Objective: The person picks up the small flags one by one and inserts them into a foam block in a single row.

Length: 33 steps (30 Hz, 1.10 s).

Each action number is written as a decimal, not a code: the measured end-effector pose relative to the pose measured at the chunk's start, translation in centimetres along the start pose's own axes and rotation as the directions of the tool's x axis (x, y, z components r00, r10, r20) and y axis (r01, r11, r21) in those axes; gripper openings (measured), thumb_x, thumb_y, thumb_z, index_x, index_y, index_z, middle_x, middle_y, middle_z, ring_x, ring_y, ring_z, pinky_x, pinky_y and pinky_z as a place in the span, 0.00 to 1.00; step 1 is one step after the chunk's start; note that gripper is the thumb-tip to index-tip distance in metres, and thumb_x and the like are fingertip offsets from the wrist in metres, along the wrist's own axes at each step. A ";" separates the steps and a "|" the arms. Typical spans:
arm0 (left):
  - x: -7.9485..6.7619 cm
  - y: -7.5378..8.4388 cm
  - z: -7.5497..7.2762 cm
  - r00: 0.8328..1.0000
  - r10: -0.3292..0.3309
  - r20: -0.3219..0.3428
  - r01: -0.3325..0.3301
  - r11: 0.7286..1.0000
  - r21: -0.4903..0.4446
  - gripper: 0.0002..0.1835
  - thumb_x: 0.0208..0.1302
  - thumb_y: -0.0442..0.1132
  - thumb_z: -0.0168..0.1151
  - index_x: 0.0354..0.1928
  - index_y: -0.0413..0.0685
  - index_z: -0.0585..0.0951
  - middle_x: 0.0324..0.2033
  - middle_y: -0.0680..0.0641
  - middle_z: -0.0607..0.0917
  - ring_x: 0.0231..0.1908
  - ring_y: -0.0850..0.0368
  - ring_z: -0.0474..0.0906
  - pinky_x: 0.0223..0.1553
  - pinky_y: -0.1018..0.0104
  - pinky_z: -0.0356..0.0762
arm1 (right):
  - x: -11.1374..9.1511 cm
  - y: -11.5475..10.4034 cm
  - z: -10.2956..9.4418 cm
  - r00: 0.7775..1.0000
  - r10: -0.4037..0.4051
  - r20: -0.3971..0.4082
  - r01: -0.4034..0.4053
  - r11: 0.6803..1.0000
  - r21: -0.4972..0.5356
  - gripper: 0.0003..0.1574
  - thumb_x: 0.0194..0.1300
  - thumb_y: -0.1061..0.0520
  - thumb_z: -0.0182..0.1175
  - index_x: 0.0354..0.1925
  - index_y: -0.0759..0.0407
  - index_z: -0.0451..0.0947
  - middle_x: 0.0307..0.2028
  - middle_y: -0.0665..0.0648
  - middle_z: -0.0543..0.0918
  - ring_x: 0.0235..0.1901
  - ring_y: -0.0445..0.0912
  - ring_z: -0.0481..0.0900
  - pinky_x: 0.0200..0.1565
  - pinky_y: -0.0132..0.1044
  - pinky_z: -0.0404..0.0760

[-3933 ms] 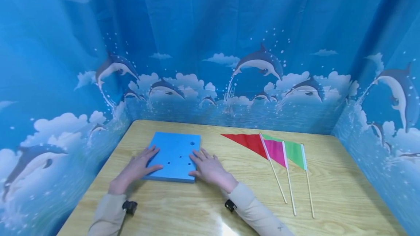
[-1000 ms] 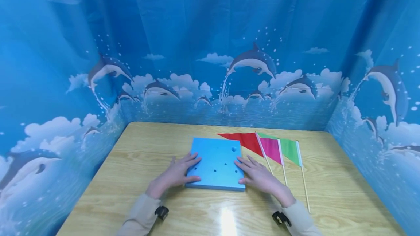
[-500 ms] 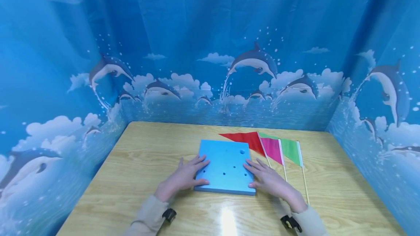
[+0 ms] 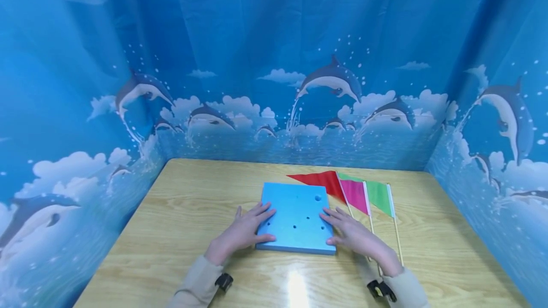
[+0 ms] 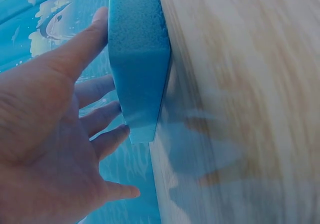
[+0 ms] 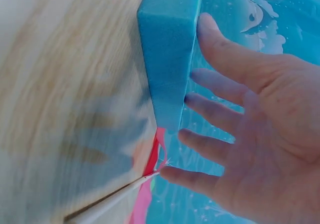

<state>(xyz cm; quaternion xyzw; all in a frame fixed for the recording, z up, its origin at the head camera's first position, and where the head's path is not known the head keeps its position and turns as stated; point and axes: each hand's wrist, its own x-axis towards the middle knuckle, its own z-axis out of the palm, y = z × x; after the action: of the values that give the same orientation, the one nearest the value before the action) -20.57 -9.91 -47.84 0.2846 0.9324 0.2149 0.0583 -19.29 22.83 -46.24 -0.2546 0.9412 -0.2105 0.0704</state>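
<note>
A flat blue foam block (image 4: 284,203) with several small holes and one larger hole lies on the table. My left hand (image 4: 239,234) rests on its left edge, fingers spread and thumb near the front corner. My right hand (image 4: 353,236) rests on the right edge in the same way. In the left wrist view the thumb and fingertips touch the top rim of the foam block (image 5: 140,74). In the right wrist view they lie along the foam block (image 6: 170,49) too, with the little finger near a flag stick (image 6: 112,199).
To the right lie a red flag (image 4: 325,182), a magenta flag (image 4: 355,195) and a green flag (image 4: 380,196) on thin sticks. My right hand and forearm partly cover the sticks. The wooden table (image 4: 192,194) is backed by a blue dolphin curtain (image 4: 239,61).
The foam block has slid right from the table's left part to beside the red flag, both hands staying on its sides. Over the last half second it has shifted only slightly.
</note>
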 end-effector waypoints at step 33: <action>0.1 0.2 -0.2 0.999 -0.040 0.019 0.040 0.999 -0.022 0.42 0.54 0.65 0.56 0.69 0.57 0.59 0.70 0.51 0.52 0.70 0.47 0.44 0.62 0.31 0.34 | 2.8 7.2 -1.5 0.811 0.586 -0.004 -0.515 0.716 0.471 0.24 0.50 0.65 0.66 0.45 0.74 0.72 0.29 0.59 0.80 0.19 0.42 0.78 0.25 0.35 0.81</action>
<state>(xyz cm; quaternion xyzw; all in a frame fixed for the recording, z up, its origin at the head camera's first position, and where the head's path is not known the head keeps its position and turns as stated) -20.57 -9.74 -47.58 0.2673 0.9349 0.2212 0.0742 -25.32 27.55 -48.07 0.0779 0.9016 -0.4099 0.1141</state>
